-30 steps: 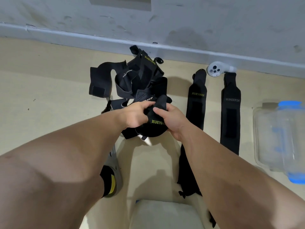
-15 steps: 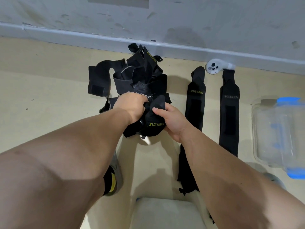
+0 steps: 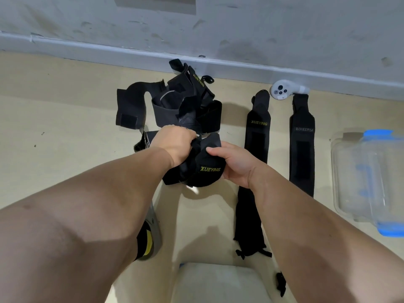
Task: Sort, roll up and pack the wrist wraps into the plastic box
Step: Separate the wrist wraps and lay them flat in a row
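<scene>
A black wrist wrap (image 3: 207, 171) with yellow XUEYING lettering is bunched between both hands above the floor. My left hand (image 3: 176, 142) grips its left side with curled fingers, and my right hand (image 3: 235, 164) holds its right side, thumb on top. Behind them lies a tangled pile of black wraps (image 3: 175, 103) near the wall. Two wraps lie flat and straight to the right: a XUEYING one (image 3: 258, 127) and a BOKEERSI one (image 3: 302, 145). The clear plastic box (image 3: 369, 178) with blue clips sits at the far right.
A white handheld controller (image 3: 284, 91) lies by the wall's baseboard between the two straight wraps. A pale cushion or seat edge (image 3: 218, 283) is at the bottom middle. A foot in a grey shoe (image 3: 150, 235) shows under my left arm.
Both hands have shifted slightly on the bunched wrap; my left hand has closed over its left side and the wrap's lettering now faces more toward me.
</scene>
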